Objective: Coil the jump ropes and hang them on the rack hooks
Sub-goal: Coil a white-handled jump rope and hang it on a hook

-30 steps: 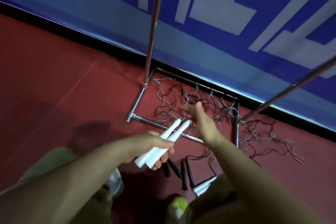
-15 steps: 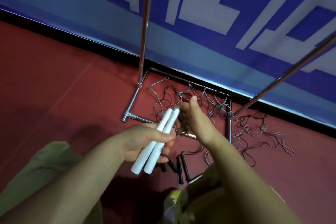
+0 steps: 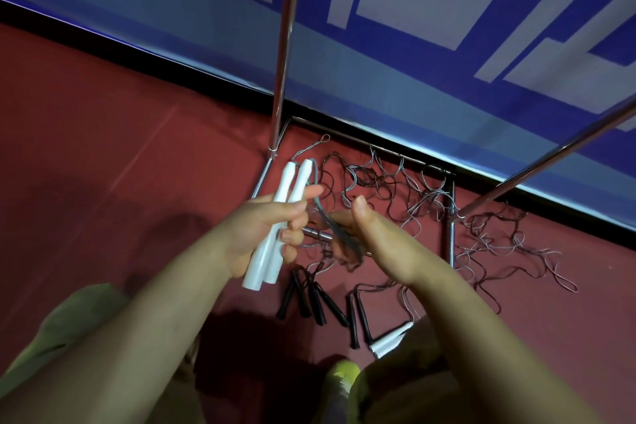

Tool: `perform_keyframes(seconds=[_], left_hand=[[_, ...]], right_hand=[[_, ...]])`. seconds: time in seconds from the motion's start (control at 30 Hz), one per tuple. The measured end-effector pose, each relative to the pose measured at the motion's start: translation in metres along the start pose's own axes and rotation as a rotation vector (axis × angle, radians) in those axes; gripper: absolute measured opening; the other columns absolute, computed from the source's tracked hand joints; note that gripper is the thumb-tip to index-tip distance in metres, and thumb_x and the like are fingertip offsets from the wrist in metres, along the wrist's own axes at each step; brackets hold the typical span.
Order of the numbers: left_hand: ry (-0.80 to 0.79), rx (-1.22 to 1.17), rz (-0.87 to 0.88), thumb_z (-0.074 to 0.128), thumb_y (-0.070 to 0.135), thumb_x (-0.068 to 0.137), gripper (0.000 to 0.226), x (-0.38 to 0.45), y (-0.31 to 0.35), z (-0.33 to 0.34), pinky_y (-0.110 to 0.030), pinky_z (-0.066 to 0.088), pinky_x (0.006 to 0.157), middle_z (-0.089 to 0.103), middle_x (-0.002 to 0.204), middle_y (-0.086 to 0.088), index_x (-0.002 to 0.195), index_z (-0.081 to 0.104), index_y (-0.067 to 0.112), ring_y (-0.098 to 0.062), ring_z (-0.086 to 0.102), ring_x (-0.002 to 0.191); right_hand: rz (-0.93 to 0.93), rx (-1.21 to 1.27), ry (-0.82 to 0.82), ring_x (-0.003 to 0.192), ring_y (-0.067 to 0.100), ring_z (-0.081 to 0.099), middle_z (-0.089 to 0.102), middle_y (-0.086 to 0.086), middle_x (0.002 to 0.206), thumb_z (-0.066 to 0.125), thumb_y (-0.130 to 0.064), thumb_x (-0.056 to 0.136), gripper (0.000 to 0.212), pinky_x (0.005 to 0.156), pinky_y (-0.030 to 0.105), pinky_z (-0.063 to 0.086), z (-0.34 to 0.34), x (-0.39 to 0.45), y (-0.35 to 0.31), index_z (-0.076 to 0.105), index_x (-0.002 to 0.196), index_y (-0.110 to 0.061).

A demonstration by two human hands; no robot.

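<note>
My left hand [image 3: 268,234] grips the two white handles [image 3: 278,217] of one jump rope, held side by side and pointing up and away. Its grey cord [image 3: 321,213] bends down from the handle tips into my right hand [image 3: 375,241], which is closed around the cord just right of the left hand. A tangle of dark and grey ropes [image 3: 395,189] lies on the red floor inside the chrome rack base [image 3: 451,237]. Several black handles [image 3: 316,299] and another white handle [image 3: 390,341] lie on the floor below my hands. No hooks are in view.
Two chrome rack poles rise from the base, one upright [image 3: 282,72] and one slanting to the right [image 3: 550,158]. A blue and white banner wall [image 3: 413,45] stands right behind the rack. More rope loops [image 3: 509,251] spread on the floor to the right. My knees fill the bottom.
My right hand has pulled back from the tangle toward me and closed on the grey cord. The left hand has tipped the white handles more upright.
</note>
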State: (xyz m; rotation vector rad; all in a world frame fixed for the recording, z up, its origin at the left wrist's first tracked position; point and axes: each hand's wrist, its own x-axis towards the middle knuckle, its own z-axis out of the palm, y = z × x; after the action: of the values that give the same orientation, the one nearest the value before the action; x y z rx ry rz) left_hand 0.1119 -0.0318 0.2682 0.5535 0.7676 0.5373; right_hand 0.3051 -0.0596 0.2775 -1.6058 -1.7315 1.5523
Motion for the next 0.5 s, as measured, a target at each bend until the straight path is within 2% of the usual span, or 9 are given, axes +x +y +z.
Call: perform_keyframes(seconds=[0.03, 0.1, 0.17, 0.2, 0.27, 0.33, 0.4, 0.5], left_hand=[[0.033, 0.029, -0.017, 0.061, 0.013, 0.078, 0.047, 0.001, 0.002, -0.003, -0.019, 0.035, 0.043, 0.041, 0.061, 0.003, 0.125, 0.059, 0.016, -0.007, 0.034, 0.046], [0.068, 0.121, -0.060, 0.057, 0.009, 0.084, 0.037, 0.000, 0.003, -0.007, -0.020, 0.034, 0.043, 0.042, 0.061, 0.003, 0.120, 0.062, 0.018, -0.008, 0.033, 0.047], [0.083, 0.263, -0.112, 0.055, 0.004, 0.089, 0.027, 0.001, 0.001, -0.008, -0.021, 0.033, 0.044, 0.043, 0.060, 0.002, 0.111, 0.065, 0.018, -0.009, 0.034, 0.047], [0.081, 0.354, -0.142, 0.056, 0.003, 0.089, 0.021, 0.001, -0.001, -0.008, -0.021, 0.032, 0.044, 0.044, 0.059, 0.001, 0.103, 0.064, 0.016, -0.009, 0.035, 0.047], [0.019, 0.532, -0.226, 0.056, 0.000, 0.088, 0.015, -0.001, -0.005, -0.009, -0.021, 0.031, 0.044, 0.045, 0.058, 0.002, 0.090, 0.055, 0.015, -0.009, 0.036, 0.046], [-0.117, 0.625, -0.308, 0.057, 0.001, 0.089, 0.017, -0.004, -0.008, -0.010, -0.021, 0.031, 0.046, 0.045, 0.058, 0.003, 0.089, 0.056, 0.018, -0.008, 0.037, 0.047], [-0.284, 0.657, -0.348, 0.059, 0.003, 0.087, 0.027, -0.009, -0.010, -0.008, -0.021, 0.031, 0.048, 0.043, 0.057, 0.005, 0.087, 0.069, 0.028, -0.008, 0.036, 0.049], [-0.481, 0.598, -0.376, 0.057, 0.009, 0.081, 0.032, -0.013, -0.011, -0.004, -0.020, 0.032, 0.050, 0.040, 0.059, 0.005, 0.100, 0.071, 0.031, -0.007, 0.036, 0.051]], right_hand=[[0.003, -0.028, 0.005, 0.063, 0.017, 0.056, 0.060, 0.002, 0.065, 0.017, -0.094, 0.067, 0.100, 0.069, 0.037, 0.047, -0.002, -0.002, -0.004, 0.067, 0.087, -0.010], [-0.046, -0.102, -0.002, 0.059, 0.011, 0.050, 0.057, 0.005, 0.062, 0.036, -0.074, 0.079, 0.060, 0.063, 0.034, 0.041, -0.003, -0.007, -0.017, 0.063, 0.071, -0.021], [-0.073, -0.288, -0.040, 0.056, 0.008, 0.045, 0.055, 0.008, 0.062, 0.052, -0.049, 0.088, 0.035, 0.059, 0.032, 0.039, -0.004, -0.012, -0.029, 0.063, 0.074, -0.019], [-0.084, -0.397, -0.042, 0.054, 0.006, 0.044, 0.054, 0.002, 0.061, 0.057, -0.038, 0.090, 0.025, 0.057, 0.028, 0.037, -0.005, -0.013, -0.033, 0.065, 0.079, -0.016], [-0.139, -0.490, -0.010, 0.060, 0.004, 0.054, 0.063, -0.005, 0.067, 0.063, -0.023, 0.089, 0.009, 0.060, 0.023, 0.041, -0.007, -0.015, -0.041, 0.069, 0.085, -0.019], [-0.185, -0.347, -0.037, 0.068, 0.010, 0.065, 0.071, -0.001, 0.073, 0.067, -0.014, 0.087, 0.009, 0.068, 0.028, 0.050, -0.009, -0.018, -0.047, 0.070, 0.083, -0.022], [-0.209, -0.113, -0.116, 0.066, 0.020, 0.068, 0.071, 0.006, 0.068, 0.071, -0.008, 0.082, 0.011, 0.068, 0.035, 0.054, -0.010, -0.017, -0.047, 0.067, 0.077, -0.016], [-0.236, 0.105, -0.116, 0.056, 0.016, 0.054, 0.062, -0.001, 0.060, 0.075, -0.013, 0.072, 0.012, 0.057, 0.031, 0.043, -0.012, -0.006, -0.035, 0.067, 0.069, -0.021]])
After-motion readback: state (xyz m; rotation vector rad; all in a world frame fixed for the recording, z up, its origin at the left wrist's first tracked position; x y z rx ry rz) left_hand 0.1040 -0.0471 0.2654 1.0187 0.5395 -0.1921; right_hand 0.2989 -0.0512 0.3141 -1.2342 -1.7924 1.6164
